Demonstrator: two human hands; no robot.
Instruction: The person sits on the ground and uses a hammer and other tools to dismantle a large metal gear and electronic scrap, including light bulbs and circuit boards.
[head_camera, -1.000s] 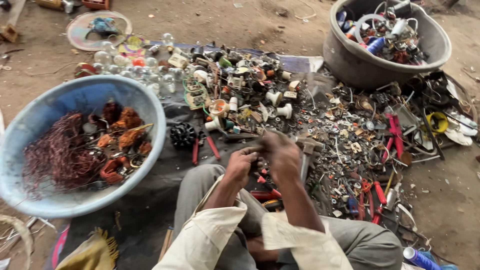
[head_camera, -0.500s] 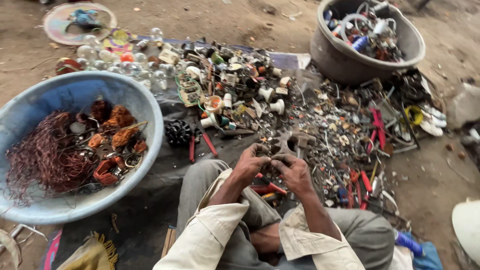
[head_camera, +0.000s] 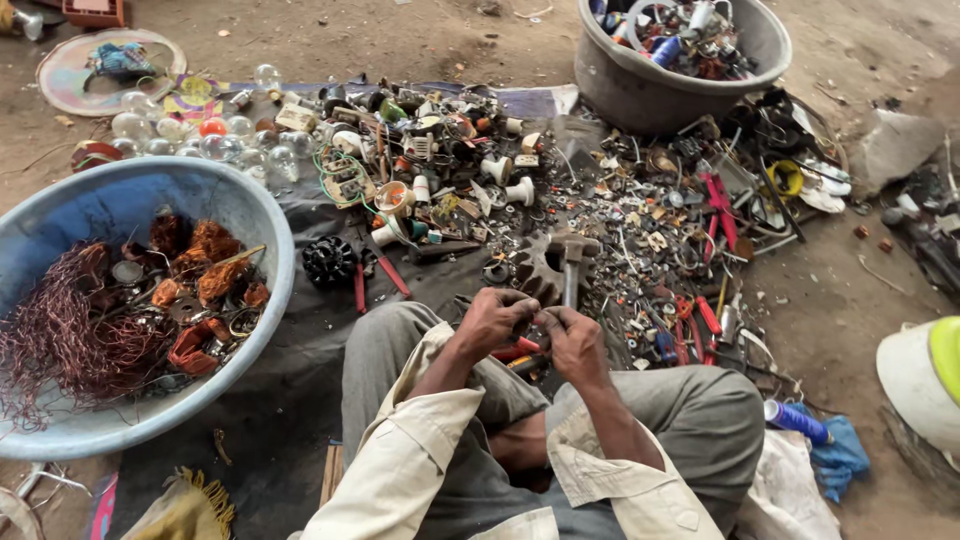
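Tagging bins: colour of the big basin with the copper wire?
Light blue basin, left of the person; clearest in the head view.

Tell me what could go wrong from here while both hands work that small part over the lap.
The left hand and right hand pinch a small part together; if it slips, it could vanish into the scrap pile ahead. The bare fingers work close to the toothed gear and hammer, so a slip might cut them. The glass bulbs nearby could break if knocked.
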